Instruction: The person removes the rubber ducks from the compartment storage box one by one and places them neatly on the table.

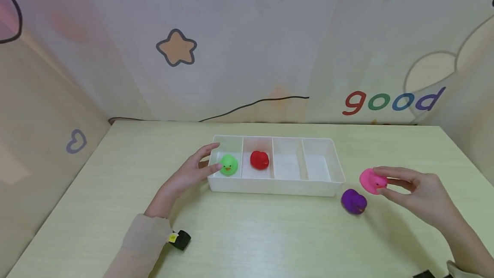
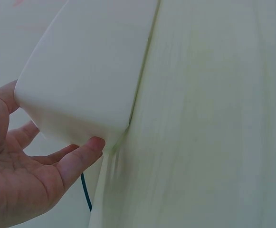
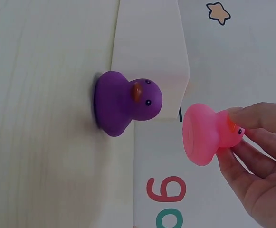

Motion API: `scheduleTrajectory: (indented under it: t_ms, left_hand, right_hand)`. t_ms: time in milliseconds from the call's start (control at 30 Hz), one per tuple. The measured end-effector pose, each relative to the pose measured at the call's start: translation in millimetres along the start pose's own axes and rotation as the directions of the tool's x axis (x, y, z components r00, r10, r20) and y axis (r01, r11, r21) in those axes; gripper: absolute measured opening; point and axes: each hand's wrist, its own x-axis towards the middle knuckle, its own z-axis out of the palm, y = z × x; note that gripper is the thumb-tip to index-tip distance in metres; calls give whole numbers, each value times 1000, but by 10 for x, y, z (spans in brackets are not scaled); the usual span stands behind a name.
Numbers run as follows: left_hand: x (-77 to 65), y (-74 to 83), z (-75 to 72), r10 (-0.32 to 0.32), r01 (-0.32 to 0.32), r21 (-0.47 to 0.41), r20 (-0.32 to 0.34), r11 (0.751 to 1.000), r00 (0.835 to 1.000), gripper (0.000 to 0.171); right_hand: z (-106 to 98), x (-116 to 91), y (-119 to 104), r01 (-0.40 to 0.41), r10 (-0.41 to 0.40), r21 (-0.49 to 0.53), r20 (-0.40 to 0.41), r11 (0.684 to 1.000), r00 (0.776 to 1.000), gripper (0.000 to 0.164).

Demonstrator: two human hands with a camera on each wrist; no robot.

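A white divided tray (image 1: pixel 270 186) with a row of compartments stands on the table, my left hand (image 1: pixel 194 167) gripping its left end. In the left wrist view, that hand's fingers (image 2: pixel 80 159) lie around the end wall of the tray. A green rubber duck (image 1: pixel 228 165) sits in the leftmost compartment and a red rubber duck (image 1: pixel 260 160) in the one beside it. Right of the tray, my right hand (image 1: pixel 418 192) pinches a pink rubber duck (image 3: pixel 202 135) above the table. Below it, near the tray's front right corner, rests a purple rubber duck (image 3: pixel 116 102).
The pale wooden table (image 1: pixel 251 235) ends at a printed backdrop (image 1: pixel 251 46) with a star and the word "good". More printed cloth hangs on the left and right sides. A black wrist device (image 1: pixel 180 240) sits on the left sleeve.
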Motion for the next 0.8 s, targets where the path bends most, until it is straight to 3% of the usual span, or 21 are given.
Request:
scheduleTrajectory:
  t_ms: [800]
  left_hand:
    - [-7,-1,-4,3,-3,1,-3,1000,1000,64]
  right_hand:
    - [-25,-162,355,-3,3,3,51,1000,999,35]
